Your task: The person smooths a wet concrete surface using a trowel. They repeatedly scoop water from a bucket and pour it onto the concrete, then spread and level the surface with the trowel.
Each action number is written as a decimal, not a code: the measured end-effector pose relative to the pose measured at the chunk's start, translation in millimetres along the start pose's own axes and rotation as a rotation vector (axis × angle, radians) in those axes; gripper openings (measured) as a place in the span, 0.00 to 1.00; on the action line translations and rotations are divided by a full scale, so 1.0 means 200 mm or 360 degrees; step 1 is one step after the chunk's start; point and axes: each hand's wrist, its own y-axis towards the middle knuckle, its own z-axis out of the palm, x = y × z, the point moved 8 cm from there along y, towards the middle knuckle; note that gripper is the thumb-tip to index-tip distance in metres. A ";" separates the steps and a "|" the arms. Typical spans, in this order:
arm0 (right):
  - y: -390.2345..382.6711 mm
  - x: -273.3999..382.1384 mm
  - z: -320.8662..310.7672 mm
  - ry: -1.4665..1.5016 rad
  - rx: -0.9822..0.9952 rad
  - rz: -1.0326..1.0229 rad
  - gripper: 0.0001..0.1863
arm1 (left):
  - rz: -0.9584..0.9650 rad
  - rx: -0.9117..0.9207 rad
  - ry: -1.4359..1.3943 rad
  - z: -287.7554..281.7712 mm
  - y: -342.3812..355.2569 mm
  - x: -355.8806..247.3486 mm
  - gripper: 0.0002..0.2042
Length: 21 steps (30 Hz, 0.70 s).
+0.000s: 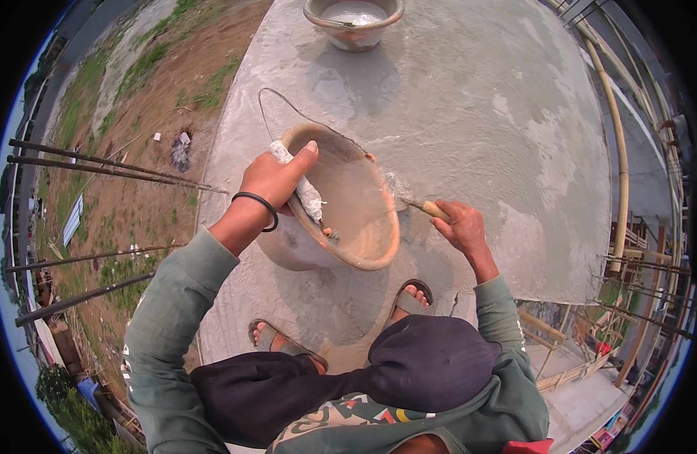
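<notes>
My left hand is closed round the rim and the white-wrapped handle grip of a worn bucket. The bucket is tilted, its mouth turned toward the right, and its inside is coated with a pale grey film. A thin wire handle loops up beyond the rim. In my right hand is the wooden handle of a trowel. The trowel's grey blade is at the bucket's right rim, partly hard to tell from the concrete behind it.
I squat on a grey concrete slab. A second bucket with pale liquid stands at the far edge of view. Steel bars stick out on the left, above lower dirt ground. Bamboo poles line the right side.
</notes>
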 end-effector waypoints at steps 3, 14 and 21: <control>-0.01 0.00 0.00 -0.0003 0.0008 -0.0045 0.19 | -0.0003 -0.0036 -0.0099 -0.05 -0.04 0.07 0.31; -0.04 -0.07 -0.12 -0.0353 -0.0277 0.0179 0.22 | 0.0053 -0.0219 -0.1111 -0.50 -0.43 1.10 0.23; -0.10 -0.14 -0.07 -0.0684 -0.0201 0.0503 0.23 | -0.0148 -0.0616 -0.1320 -0.70 -0.77 1.66 0.26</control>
